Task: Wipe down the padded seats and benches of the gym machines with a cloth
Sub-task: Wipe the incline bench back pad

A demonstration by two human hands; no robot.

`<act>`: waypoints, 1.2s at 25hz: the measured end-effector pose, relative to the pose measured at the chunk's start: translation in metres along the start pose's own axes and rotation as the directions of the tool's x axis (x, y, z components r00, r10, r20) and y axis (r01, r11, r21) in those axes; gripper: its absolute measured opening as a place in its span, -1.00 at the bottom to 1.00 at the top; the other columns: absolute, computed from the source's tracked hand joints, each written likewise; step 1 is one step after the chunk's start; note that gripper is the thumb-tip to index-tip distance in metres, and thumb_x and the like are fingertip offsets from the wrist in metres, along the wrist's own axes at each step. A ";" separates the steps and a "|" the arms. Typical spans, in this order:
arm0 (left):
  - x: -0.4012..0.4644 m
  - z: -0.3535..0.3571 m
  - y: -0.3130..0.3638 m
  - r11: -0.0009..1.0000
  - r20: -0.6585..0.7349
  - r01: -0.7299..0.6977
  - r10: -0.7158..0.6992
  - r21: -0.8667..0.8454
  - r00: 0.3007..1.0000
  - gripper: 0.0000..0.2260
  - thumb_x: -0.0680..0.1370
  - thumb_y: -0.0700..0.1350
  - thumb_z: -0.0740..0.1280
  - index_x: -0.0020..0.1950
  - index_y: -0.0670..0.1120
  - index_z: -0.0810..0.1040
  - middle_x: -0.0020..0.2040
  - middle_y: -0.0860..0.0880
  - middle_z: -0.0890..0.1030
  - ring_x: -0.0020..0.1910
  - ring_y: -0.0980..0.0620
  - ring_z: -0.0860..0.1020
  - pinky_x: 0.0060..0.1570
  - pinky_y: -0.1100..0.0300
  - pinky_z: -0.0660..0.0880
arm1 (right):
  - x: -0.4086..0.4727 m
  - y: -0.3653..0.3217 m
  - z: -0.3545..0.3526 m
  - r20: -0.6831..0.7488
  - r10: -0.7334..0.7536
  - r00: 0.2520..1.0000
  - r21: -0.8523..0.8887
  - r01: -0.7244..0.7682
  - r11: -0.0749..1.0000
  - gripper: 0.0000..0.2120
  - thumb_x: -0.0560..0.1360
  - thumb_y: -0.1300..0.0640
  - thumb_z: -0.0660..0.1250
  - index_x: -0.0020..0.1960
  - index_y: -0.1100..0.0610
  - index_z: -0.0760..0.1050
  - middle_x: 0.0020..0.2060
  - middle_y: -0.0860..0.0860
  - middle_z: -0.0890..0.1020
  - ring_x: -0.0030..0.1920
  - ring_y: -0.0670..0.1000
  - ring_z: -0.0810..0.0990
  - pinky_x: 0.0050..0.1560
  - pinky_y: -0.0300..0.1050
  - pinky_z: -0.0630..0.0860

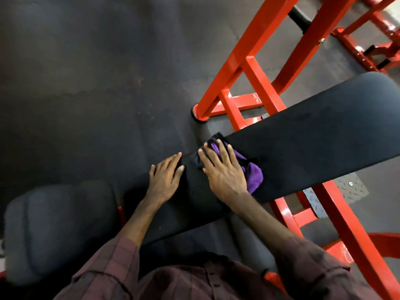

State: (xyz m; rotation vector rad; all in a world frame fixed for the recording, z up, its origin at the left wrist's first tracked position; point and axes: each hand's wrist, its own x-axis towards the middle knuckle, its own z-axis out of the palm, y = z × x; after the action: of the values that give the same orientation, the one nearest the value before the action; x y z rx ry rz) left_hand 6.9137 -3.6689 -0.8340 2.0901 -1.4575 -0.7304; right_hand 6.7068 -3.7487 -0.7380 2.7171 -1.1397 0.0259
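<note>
A long black padded bench (307, 135) runs from lower left to upper right on a red steel frame. A purple and black cloth (252, 169) lies on the pad near its middle. My right hand (223, 169) lies flat on the cloth, fingers spread, pressing it onto the pad. My left hand (165, 178) rests palm down on the bench's far edge, just left of the cloth, holding nothing. A second black padded seat (58, 226) sits at the lower left, end to end with the bench.
The red frame (257, 68) has slanted uprights and cross bars under and beyond the bench. More red frame parts (368, 42) stand at the top right. A metal tread plate (348, 189) lies on the dark rubber floor (86, 83).
</note>
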 end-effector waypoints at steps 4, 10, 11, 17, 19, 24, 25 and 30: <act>-0.005 0.001 -0.013 1.000 -0.010 0.007 -0.007 0.007 1.000 -0.47 0.73 0.28 -0.04 0.70 0.21 0.11 0.64 0.11 0.28 0.64 0.06 0.19 0.62 -0.29 0.01 | -0.045 0.030 -0.013 -0.039 -0.191 0.981 -0.024 0.191 0.981 -0.49 0.72 -0.01 0.19 0.65 0.04 0.28 0.64 0.02 0.29 0.67 0.21 0.15 0.60 0.28 0.19; -0.009 0.002 -0.019 0.999 -0.035 -0.020 0.021 0.027 0.999 -0.49 0.74 0.26 -0.03 0.70 0.21 0.09 0.64 0.14 0.26 0.63 0.07 0.19 0.59 -0.35 0.02 | 0.016 -0.013 -0.005 0.070 0.000 0.998 -0.004 0.000 1.000 -0.46 0.71 0.01 0.17 0.66 0.08 0.22 0.63 0.08 0.28 0.66 0.29 0.11 0.61 0.31 0.08; -0.010 0.003 -0.020 0.999 -0.049 -0.022 0.023 0.027 0.999 -0.49 0.74 0.27 -0.04 0.70 0.22 0.10 0.63 0.14 0.27 0.62 0.06 0.21 0.59 -0.35 0.04 | 0.000 -0.014 -0.001 0.077 -0.111 0.991 -0.024 0.113 0.993 -0.46 0.72 0.01 0.16 0.67 0.08 0.22 0.64 0.07 0.27 0.67 0.28 0.10 0.61 0.30 0.09; -0.016 0.002 -0.036 1.000 -0.077 0.019 -0.019 -0.002 0.997 -0.47 0.73 0.29 -0.02 0.68 0.19 0.17 0.59 0.13 0.34 0.59 0.05 0.25 0.61 -0.30 0.03 | -0.011 0.009 -0.014 0.030 -0.097 0.995 -0.025 0.098 0.995 -0.47 0.72 0.01 0.17 0.67 0.07 0.23 0.65 0.04 0.27 0.66 0.24 0.15 0.61 0.28 0.12; -0.018 0.001 -0.043 0.999 -0.082 0.036 -0.036 -0.005 0.996 -0.47 0.73 0.30 -0.02 0.68 0.17 0.20 0.58 0.12 0.36 0.58 0.04 0.27 0.61 -0.29 0.01 | 0.015 -0.021 -0.008 0.060 0.041 0.997 -0.021 -0.040 0.999 -0.45 0.71 0.01 0.15 0.67 0.09 0.20 0.65 0.08 0.26 0.65 0.28 0.14 0.61 0.30 0.08; -0.026 0.001 -0.056 0.995 -0.134 0.100 -0.103 -0.026 0.986 -0.45 0.71 0.34 -0.02 0.64 0.15 0.29 0.55 0.11 0.41 0.55 0.01 0.31 0.61 -0.27 0.02 | -0.045 -0.014 -0.005 0.121 -0.352 0.928 -0.024 0.358 0.934 -0.47 0.74 -0.02 0.16 0.68 0.06 0.21 0.66 0.05 0.24 0.68 0.24 0.10 0.60 0.30 0.15; -0.028 0.001 -0.058 0.994 -0.148 0.105 -0.109 -0.033 0.983 -0.44 0.70 0.34 -0.02 0.63 0.14 0.30 0.55 0.11 0.42 0.55 0.02 0.31 0.61 -0.27 0.03 | -0.048 -0.005 -0.010 0.104 -0.344 0.933 -0.024 0.348 0.937 -0.47 0.74 -0.02 0.17 0.67 0.05 0.22 0.66 0.03 0.25 0.67 0.22 0.12 0.60 0.29 0.16; -0.030 0.003 -0.059 0.994 -0.196 0.102 -0.106 -0.031 0.975 -0.47 0.72 0.31 0.02 0.62 0.11 0.34 0.53 0.09 0.44 0.54 0.01 0.33 0.60 -0.28 0.05 | 0.009 -0.049 -0.002 0.121 -0.055 0.991 -0.013 0.057 0.998 -0.45 0.72 0.00 0.14 0.68 0.09 0.19 0.66 0.08 0.23 0.66 0.29 0.12 0.61 0.31 0.07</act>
State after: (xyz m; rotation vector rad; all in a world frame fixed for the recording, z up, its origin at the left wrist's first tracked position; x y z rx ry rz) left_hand 6.9439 -3.6223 -0.8708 2.1679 -1.2367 -0.5557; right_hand 6.7479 -3.7210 -0.7439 2.7675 -1.0880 -0.1570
